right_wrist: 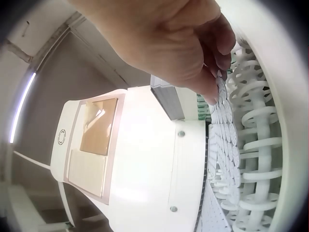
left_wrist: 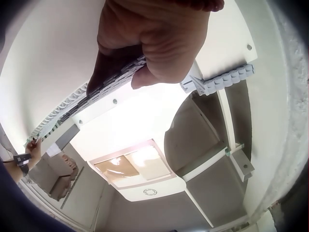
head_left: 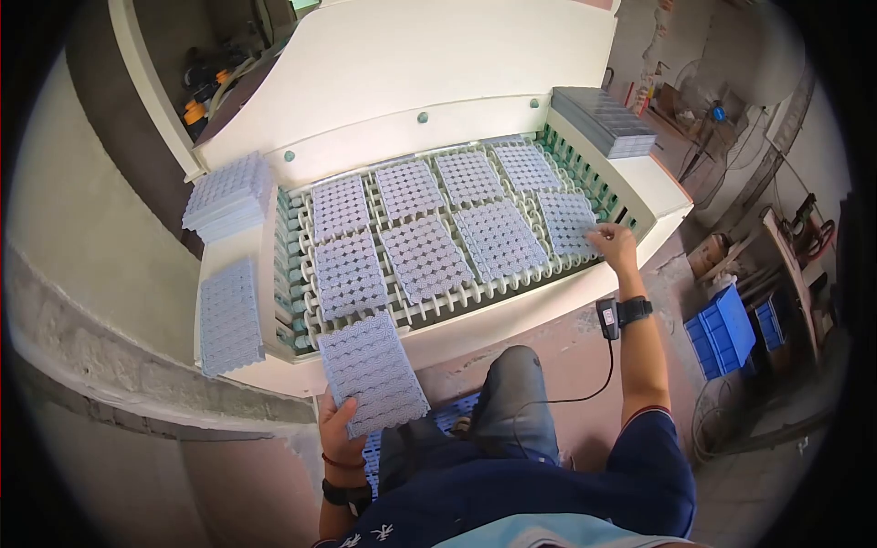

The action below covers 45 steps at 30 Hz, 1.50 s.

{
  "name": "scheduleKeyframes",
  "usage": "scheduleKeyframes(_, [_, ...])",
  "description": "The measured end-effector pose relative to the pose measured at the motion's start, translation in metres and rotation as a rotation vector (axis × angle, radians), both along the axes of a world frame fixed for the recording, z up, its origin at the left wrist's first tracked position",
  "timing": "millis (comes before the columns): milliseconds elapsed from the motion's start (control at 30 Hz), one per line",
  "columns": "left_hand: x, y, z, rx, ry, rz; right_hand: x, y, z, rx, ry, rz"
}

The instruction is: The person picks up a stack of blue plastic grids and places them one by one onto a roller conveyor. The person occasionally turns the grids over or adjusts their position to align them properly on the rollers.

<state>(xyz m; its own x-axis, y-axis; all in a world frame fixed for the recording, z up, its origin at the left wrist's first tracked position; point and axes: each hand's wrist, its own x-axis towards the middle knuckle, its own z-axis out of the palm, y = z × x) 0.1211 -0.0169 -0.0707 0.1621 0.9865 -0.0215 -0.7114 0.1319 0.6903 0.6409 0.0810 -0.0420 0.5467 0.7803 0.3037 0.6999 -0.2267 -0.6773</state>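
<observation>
The left hand (head_left: 341, 431) grips the lower left edge of a pale blue patterned sheet (head_left: 375, 374), thumb on top, in front of the machine. In the left wrist view the hand (left_wrist: 154, 41) pinches the sheet edge-on between thumb and fingers. At the right end of the roller bed, the right hand (head_left: 614, 247) pinches the near right corner of another sheet (head_left: 568, 224) that lies on the rollers. The right wrist view shows the hand (right_wrist: 169, 48) with thumb and fingers at that sheet's edge (right_wrist: 224, 130). Several similar sheets (head_left: 422, 258) lie in two rows on the rollers.
A stack of sheets (head_left: 227, 194) and a further sheet pile (head_left: 230, 315) are on the machine's left ledge. Grey stacked panels (head_left: 603, 123) stand on the right ledge. White disc rollers (right_wrist: 263, 145) run beside the front rim. Blue crates (head_left: 720, 333) are at the right.
</observation>
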Motion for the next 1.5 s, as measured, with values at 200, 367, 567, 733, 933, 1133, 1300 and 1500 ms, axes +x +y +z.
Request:
scheduleKeyframes(200, [0.009,0.001,0.008,-0.010,0.007,-0.031,-0.090,0.019,0.023,-0.198,-0.187,0.134])
scheduleKeyframes(367, [0.001,-0.005,0.009,-0.009,0.036,0.026,-0.101,0.045,0.039,-0.434,-0.468,-0.043])
scheduleKeyframes(567, [-0.009,-0.012,0.004,-0.048,0.122,0.082,-0.060,0.065,-0.007,-0.366,-0.451,0.074])
scheduleKeyframes(733, [-0.004,-0.004,0.001,-0.004,0.067,0.009,-0.082,0.058,0.013,-0.236,-0.434,0.173])
scheduleKeyframes(933, [-0.001,-0.001,-0.001,0.007,-0.012,-0.012,-0.114,0.066,0.026,-0.492,-0.433,0.250])
scheduleKeyframes(1133, [-0.011,-0.012,0.006,0.027,-0.170,-0.033,-0.095,0.068,0.025,-0.275,-0.232,0.246])
scheduleKeyframes(1300, [-0.016,-0.008,0.006,0.002,-0.110,-0.048,-0.094,0.036,0.020,-0.146,0.625,0.281])
scheduleKeyframes(1500, [-0.003,0.016,0.001,0.020,-0.064,-0.146,-0.189,-0.033,-0.008,-0.073,1.194,0.543])
